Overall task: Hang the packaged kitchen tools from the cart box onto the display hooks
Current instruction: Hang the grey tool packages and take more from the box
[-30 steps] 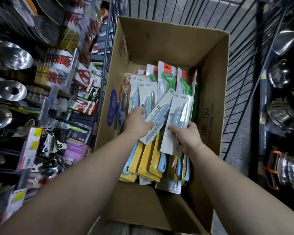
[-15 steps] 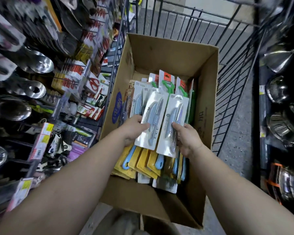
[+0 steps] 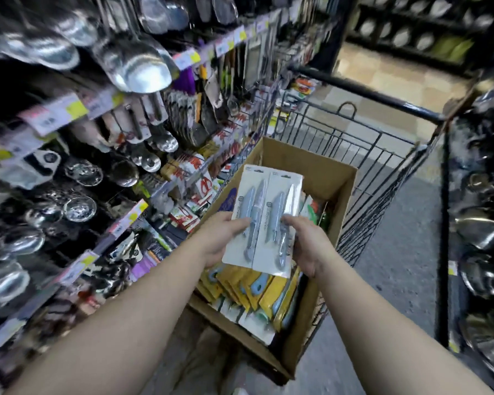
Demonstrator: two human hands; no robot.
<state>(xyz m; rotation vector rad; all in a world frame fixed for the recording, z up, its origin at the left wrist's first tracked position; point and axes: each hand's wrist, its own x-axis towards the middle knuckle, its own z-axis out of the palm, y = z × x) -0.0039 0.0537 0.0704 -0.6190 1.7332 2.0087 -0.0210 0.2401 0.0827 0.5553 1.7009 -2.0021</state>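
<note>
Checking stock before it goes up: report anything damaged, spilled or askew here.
Nothing stands out. Both knife packs look intact, held side by side above the box. Packs left inside lie jumbled but contained.

Two white knife packs (image 3: 264, 220) side by side
</note>
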